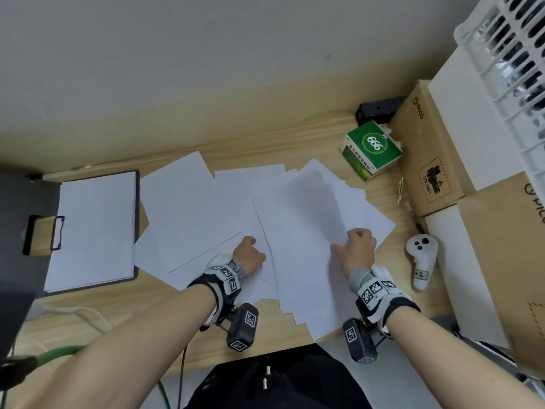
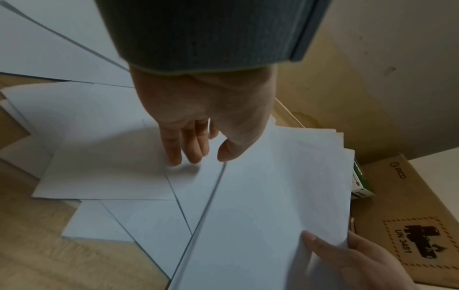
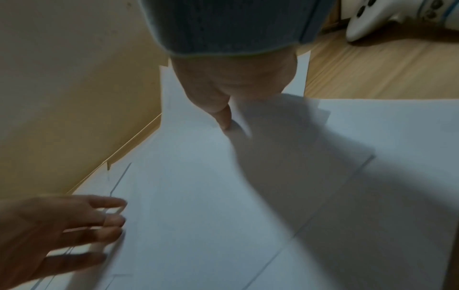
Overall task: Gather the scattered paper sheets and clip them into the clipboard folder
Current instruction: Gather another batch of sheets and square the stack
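White paper sheets (image 1: pixel 188 202) lie fanned over the middle of the wooden desk (image 1: pixel 118 320). My right hand (image 1: pixel 358 249) pinches the near edge of a loose stack of sheets (image 1: pixel 306 231), thumb on top (image 3: pixel 223 119), and that edge is slightly lifted. My left hand (image 1: pixel 250 252) lies to the left of this stack, its straight fingers (image 2: pixel 183 153) pressing on the sheets below. The black clipboard folder (image 1: pixel 26 199) lies open at the left with white sheets (image 1: pixel 94 228) under its clip (image 1: pixel 56 231).
A green box (image 1: pixel 372 149), a black device (image 1: pixel 377 109) and stacked cardboard boxes (image 1: pixel 424 160) stand at the back right, under a white crate (image 1: pixel 507 54). A white controller (image 1: pixel 421 261) lies right of my right hand. Cables (image 1: pixel 59 349) trail at the desk's front left.
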Demonstrator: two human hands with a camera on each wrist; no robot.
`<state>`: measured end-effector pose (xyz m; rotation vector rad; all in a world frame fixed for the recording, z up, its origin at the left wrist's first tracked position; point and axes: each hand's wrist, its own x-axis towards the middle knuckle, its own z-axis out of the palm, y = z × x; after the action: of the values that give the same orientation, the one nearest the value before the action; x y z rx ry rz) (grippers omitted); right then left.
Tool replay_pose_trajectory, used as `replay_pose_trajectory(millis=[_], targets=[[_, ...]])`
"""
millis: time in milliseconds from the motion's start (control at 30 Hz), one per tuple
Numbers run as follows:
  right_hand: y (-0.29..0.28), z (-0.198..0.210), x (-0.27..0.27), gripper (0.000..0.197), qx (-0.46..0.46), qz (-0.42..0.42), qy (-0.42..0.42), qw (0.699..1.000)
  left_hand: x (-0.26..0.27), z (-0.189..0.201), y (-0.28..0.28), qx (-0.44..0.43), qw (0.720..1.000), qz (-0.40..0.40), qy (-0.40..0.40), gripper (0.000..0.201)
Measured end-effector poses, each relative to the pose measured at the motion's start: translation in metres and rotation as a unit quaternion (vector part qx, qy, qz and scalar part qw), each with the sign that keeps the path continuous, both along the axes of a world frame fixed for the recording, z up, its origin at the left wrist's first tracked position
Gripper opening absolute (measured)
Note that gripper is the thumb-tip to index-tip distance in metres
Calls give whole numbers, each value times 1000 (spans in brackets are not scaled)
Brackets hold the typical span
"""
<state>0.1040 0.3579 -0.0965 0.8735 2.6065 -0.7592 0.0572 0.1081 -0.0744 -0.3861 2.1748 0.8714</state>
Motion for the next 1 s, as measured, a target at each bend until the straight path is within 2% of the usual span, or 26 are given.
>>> replay_pose_trajectory(millis=[100, 200, 267, 400, 433, 533, 567, 633, 767, 933, 1000], targets=[[9, 1, -2, 37, 20, 12, -45, 999, 0, 1, -3, -1, 1000, -12, -16, 50], [6, 8, -1, 20, 31, 26, -71, 997, 1, 1, -4, 4, 999, -28, -32, 51], [0, 9, 3, 23, 2, 10, -50, 999, 1, 1, -4, 13, 999, -24, -36, 52], [-11, 10, 16, 15, -65, -33, 8, 997, 7, -3, -10, 53, 997, 10, -52, 56], [-14, 13, 20, 17, -91, -52, 24, 994, 9, -1, -12, 64, 996, 19, -56, 56], [-23, 21, 27, 39, -176, -119, 59, 975, 13, -2, -18, 89, 992, 69, -62, 56], [-26, 24, 28, 39, -198, -126, 56, 970, 14, 0, -20, 98, 989, 87, -63, 55], [-30, 24, 28, 22, -231, -112, 27, 966, 15, 2, -24, 110, 985, 115, -67, 56], [-47, 39, 27, 12, -264, -116, 12, 957, 15, 9, -42, 128, 983, 115, -61, 56], [-75, 72, 14, 15, -282, -71, 67, 954, 9, 25, -76, 130, 983, 127, -36, 51], [-90, 89, 6, 16, -296, -60, 86, 949, 6, 35, -93, 131, 984, 123, -22, 58]])
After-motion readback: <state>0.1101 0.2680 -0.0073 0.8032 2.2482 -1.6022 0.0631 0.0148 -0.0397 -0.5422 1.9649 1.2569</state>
